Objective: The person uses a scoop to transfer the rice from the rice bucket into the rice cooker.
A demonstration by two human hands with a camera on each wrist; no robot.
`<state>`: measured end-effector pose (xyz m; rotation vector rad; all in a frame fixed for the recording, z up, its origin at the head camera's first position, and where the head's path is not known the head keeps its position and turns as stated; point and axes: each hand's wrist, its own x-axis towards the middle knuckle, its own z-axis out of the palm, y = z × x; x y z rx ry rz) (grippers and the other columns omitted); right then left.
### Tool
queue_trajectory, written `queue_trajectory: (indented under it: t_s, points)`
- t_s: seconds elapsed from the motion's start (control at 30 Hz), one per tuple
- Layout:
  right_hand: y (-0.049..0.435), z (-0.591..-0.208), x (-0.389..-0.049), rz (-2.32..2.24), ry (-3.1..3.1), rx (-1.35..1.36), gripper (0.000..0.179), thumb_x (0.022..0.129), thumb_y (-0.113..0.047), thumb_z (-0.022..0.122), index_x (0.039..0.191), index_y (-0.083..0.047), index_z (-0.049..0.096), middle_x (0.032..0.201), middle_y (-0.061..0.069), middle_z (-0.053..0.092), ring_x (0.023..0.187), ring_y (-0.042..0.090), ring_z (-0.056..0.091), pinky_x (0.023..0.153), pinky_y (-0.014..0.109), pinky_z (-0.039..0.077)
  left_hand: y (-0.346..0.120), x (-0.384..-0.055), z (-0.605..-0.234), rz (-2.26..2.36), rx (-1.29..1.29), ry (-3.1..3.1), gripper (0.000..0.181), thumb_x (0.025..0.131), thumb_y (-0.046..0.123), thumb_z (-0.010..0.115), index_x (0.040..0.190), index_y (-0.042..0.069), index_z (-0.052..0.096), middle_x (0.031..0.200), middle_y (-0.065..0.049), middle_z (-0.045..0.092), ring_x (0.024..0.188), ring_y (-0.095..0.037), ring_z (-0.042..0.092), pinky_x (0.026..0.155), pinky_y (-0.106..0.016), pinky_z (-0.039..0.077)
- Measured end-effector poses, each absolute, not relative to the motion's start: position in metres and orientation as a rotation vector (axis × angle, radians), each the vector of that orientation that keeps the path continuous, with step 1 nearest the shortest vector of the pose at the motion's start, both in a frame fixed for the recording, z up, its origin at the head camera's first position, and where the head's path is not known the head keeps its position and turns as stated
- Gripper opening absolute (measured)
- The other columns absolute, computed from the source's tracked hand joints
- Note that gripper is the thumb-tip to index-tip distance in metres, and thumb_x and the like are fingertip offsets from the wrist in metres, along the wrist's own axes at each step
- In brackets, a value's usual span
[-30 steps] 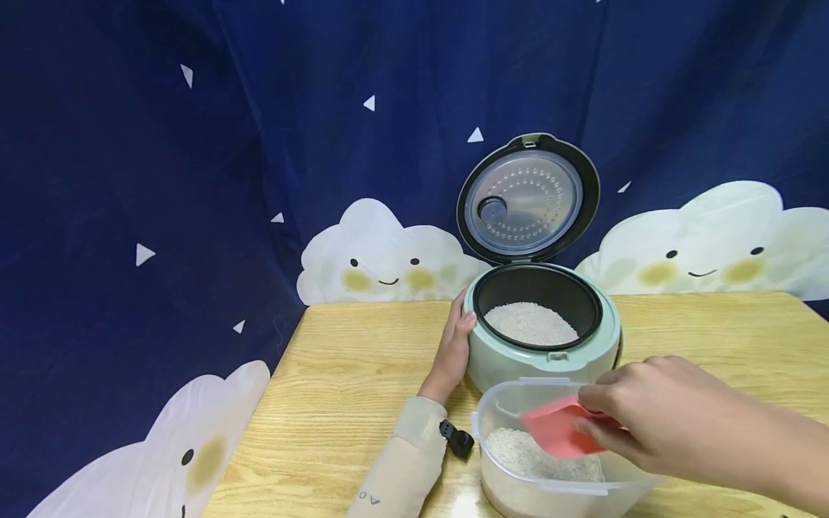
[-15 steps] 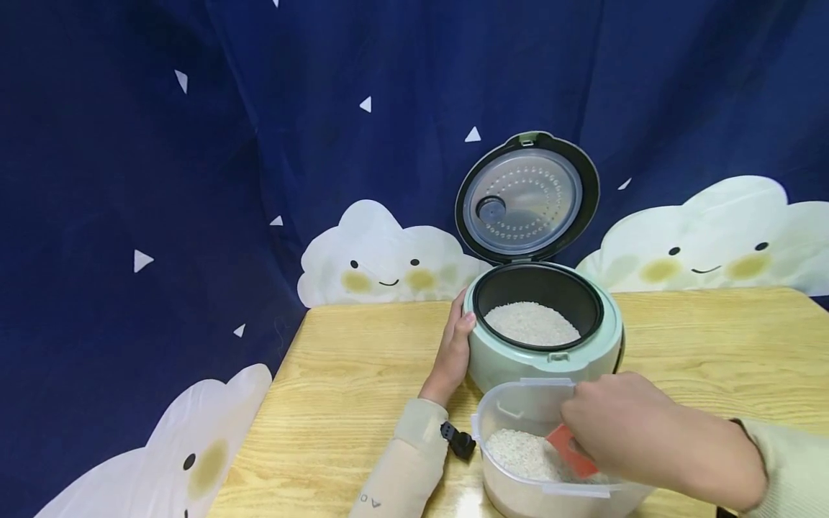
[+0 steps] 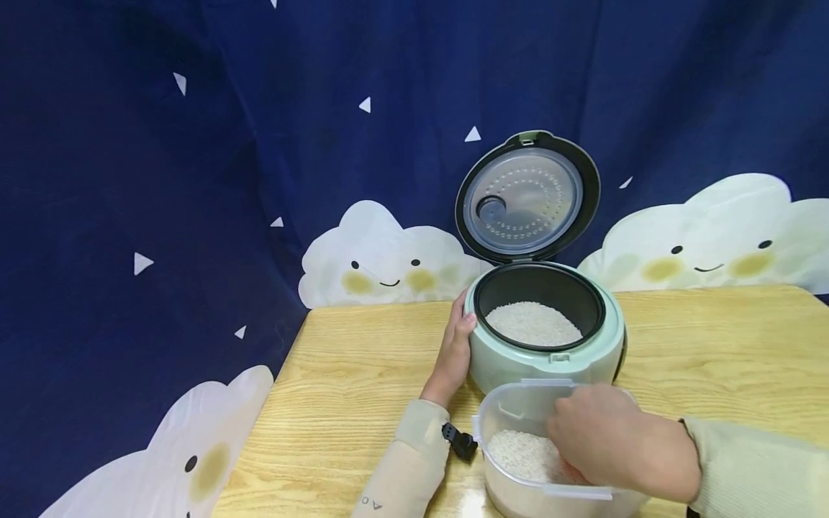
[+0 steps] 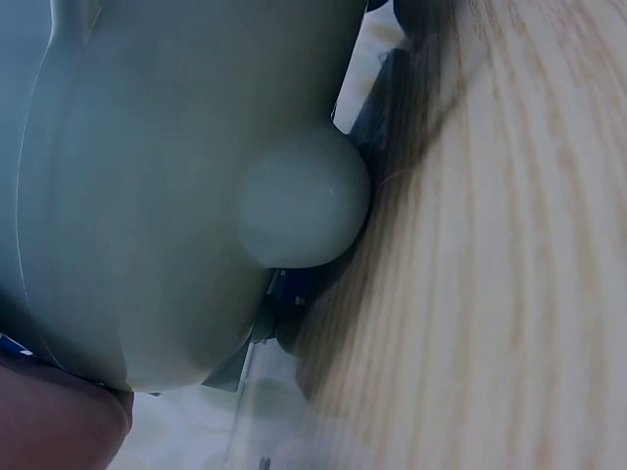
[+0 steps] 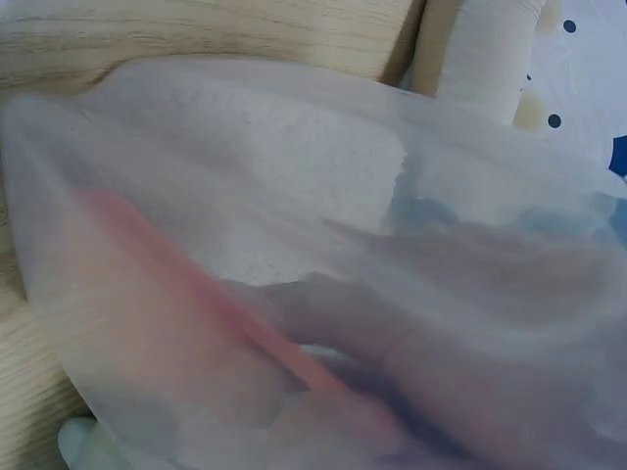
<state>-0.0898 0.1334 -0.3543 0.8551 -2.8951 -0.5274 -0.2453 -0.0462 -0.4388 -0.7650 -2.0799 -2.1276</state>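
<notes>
My left hand [image 3: 451, 352] rests against the left side of a mint-green rice cooker [image 3: 501, 367], thumb near the top rim. White rice [image 3: 532, 324] lies in its black inner pot, and the lid [image 3: 524, 201] stands raised. In front of the cooker is a translucent plastic container [image 3: 518, 495] with more rice [image 3: 521, 450]. My right hand [image 3: 599, 435] reaches inside, gripping a red scoop [image 3: 573, 473] pushed down into the rice, mostly hidden by the hand. Through the cloudy container wall, the right wrist view shows the scoop [image 5: 245, 318] slanting beside the fingers.
Everything stands on a wood-grain table [image 3: 363, 374]. A dark blue curtain [image 3: 388, 57] with white clouds hangs behind it. In the left wrist view, a rounded green knob [image 4: 306, 196] sticks out from the cooker's body, close to the tabletop.
My right hand has gone down and slightly left into the container, and the scoop has gone from above the rice to dug into it. The left hand and the cooker have stayed put.
</notes>
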Motion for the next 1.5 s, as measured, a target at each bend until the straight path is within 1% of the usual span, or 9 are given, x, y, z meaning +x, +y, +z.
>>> queue_trajectory:
  t_s: [0.13,0.27,0.43,0.6,0.83,1.07,1.27,1.5]
  points:
    - [0.133,-0.356,-0.090,-0.549,-2.898,0.861,0.037,0.068,-0.037,0.083,0.052,-0.018,0.056,0.052,-0.002,0.054,0.047,0.020,0.051,0.040,0.043,0.047,-0.045,-0.245,-0.439,-2.125,-0.759,-2.089,0.063,0.101,0.034,0.033,0.163,0.026,0.029,0.169,0.001,0.034,0.156,-0.021,0.031,0.130,-0.046,0.019]
    - [0.136,-0.358,-0.091,-0.573,-2.842,0.936,0.037,0.071,-0.039,0.082,0.053,-0.019,0.057,0.053,-0.002,0.056,0.047,0.021,0.051,0.039,0.043,0.047,-0.045,-0.245,-0.440,-2.118,-0.760,-2.097,0.063,0.101,0.034,0.032,0.163,0.026,0.028,0.169,0.001,0.033,0.157,-0.021,0.031,0.131,-0.047,0.018]
    - [0.139,-0.359,-0.092,-0.559,-2.777,0.990,0.037,0.070,-0.037,0.082,0.052,-0.020,0.055,0.052,-0.002,0.054,0.045,0.020,0.048,0.038,0.042,0.044,-0.044,-0.245,-0.439,-2.122,-0.757,-2.094,0.062,0.101,0.034,0.032,0.163,0.026,0.028,0.169,0.001,0.033,0.157,-0.021,0.031,0.131,-0.047,0.018]
    - [0.139,-0.359,-0.092,-0.566,-2.745,0.999,0.037,0.070,-0.035,0.083,0.051,-0.020,0.054,0.051,-0.002,0.054,0.044,0.020,0.048,0.037,0.042,0.043,-0.045,-0.244,-0.437,-2.143,-0.752,-2.072,0.064,0.099,0.036,0.033,0.162,0.025,0.029,0.169,0.000,0.034,0.156,-0.021,0.032,0.130,-0.046,0.019]
    - [0.137,-0.359,-0.092,-0.581,-2.767,0.978,0.038,0.071,-0.034,0.082,0.051,-0.020,0.053,0.050,-0.003,0.052,0.044,0.018,0.046,0.037,0.041,0.042,-0.045,-0.244,-0.435,-2.132,-0.771,-2.080,0.063,0.100,0.036,0.032,0.163,0.025,0.028,0.169,0.000,0.033,0.157,-0.021,0.031,0.131,-0.046,0.019]
    - [0.136,-0.359,-0.091,-0.602,-2.736,0.981,0.040,0.070,-0.038,0.083,0.051,-0.020,0.052,0.050,-0.004,0.052,0.043,0.018,0.046,0.037,0.041,0.043,-0.044,-0.242,-0.433,-2.132,-0.696,-2.109,0.062,0.100,0.035,0.032,0.162,0.027,0.030,0.168,0.000,0.034,0.155,-0.021,0.034,0.130,-0.048,0.020]
    - [0.135,-0.357,-0.092,-0.582,-2.777,0.953,0.041,0.072,-0.039,0.083,0.052,-0.020,0.053,0.050,-0.003,0.051,0.044,0.017,0.043,0.036,0.041,0.043,-0.043,-0.241,-0.429,-2.096,-0.653,-2.142,0.062,0.100,0.036,0.032,0.161,0.029,0.031,0.167,0.001,0.036,0.154,-0.021,0.035,0.130,-0.048,0.021]
    - [0.132,-0.357,-0.089,-0.519,-2.874,0.883,0.049,0.074,-0.049,0.081,0.049,-0.021,0.049,0.049,-0.005,0.047,0.046,0.015,0.040,0.036,0.041,0.040,-0.044,-0.241,-0.432,-2.102,-0.672,-2.137,0.061,0.101,0.036,0.031,0.162,0.027,0.030,0.168,0.001,0.036,0.155,-0.021,0.034,0.130,-0.048,0.021]
